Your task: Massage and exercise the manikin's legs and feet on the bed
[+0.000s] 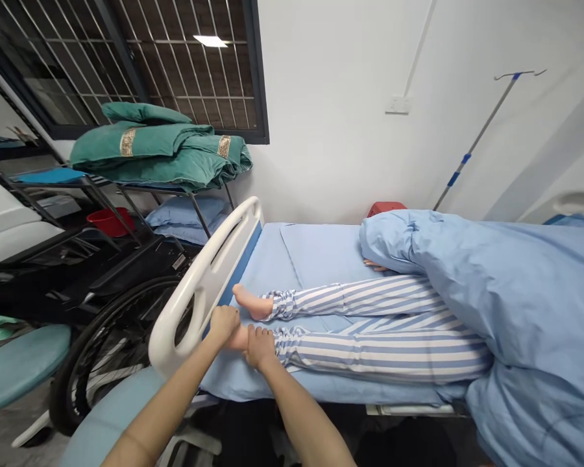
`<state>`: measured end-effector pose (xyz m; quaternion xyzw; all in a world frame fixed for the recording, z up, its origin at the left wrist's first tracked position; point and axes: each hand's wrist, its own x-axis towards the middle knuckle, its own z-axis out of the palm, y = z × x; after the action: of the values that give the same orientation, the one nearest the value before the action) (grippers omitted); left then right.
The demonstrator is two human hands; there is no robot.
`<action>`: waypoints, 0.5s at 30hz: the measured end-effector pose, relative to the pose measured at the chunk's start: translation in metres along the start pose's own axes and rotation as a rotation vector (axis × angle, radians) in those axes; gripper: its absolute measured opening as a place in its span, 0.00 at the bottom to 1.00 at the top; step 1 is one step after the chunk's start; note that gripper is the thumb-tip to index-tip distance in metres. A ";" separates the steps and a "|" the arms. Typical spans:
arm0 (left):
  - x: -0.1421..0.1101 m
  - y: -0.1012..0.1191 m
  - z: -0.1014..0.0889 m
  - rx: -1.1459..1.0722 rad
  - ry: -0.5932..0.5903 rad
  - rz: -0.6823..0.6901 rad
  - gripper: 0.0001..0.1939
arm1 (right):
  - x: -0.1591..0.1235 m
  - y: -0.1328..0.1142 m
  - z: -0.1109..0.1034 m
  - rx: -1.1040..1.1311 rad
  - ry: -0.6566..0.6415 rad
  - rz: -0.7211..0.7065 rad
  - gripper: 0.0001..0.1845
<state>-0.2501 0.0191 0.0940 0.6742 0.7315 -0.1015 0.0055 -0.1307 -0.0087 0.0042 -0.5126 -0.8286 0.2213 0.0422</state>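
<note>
**Two-Handed Grip at End of Hospital Bed [321, 253]**

The left hand [222, 326] and right hand [260, 347] clasp a bare foot [238, 338] from either side, fingers curled around it. The foot, below striped pajama trousers [379, 357], rests on the blue sheet [243, 383] just inside the white bed rail [199, 292], near the other bare foot [251, 303].

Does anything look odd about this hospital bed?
Yes: the blue quilt is bunched over the upper body of the figure in striped pajamas, hiding any head, with only fingers poking out beneath it, while the legs lie uncovered.
</note>
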 end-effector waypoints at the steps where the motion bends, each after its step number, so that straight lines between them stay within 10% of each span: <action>1: -0.001 0.000 0.002 -0.001 0.010 -0.016 0.18 | 0.000 0.000 0.000 0.004 0.008 0.001 0.43; 10: -0.039 0.008 0.027 -0.357 0.349 -0.526 0.22 | -0.012 -0.001 -0.009 0.028 0.068 -0.043 0.41; 15: -0.046 0.004 0.023 -0.398 0.257 -0.539 0.21 | -0.017 -0.001 -0.013 0.026 0.063 -0.034 0.40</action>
<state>-0.2450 -0.0293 0.0778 0.4502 0.8831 0.1308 0.0175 -0.1201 -0.0195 0.0187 -0.5043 -0.8325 0.2153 0.0788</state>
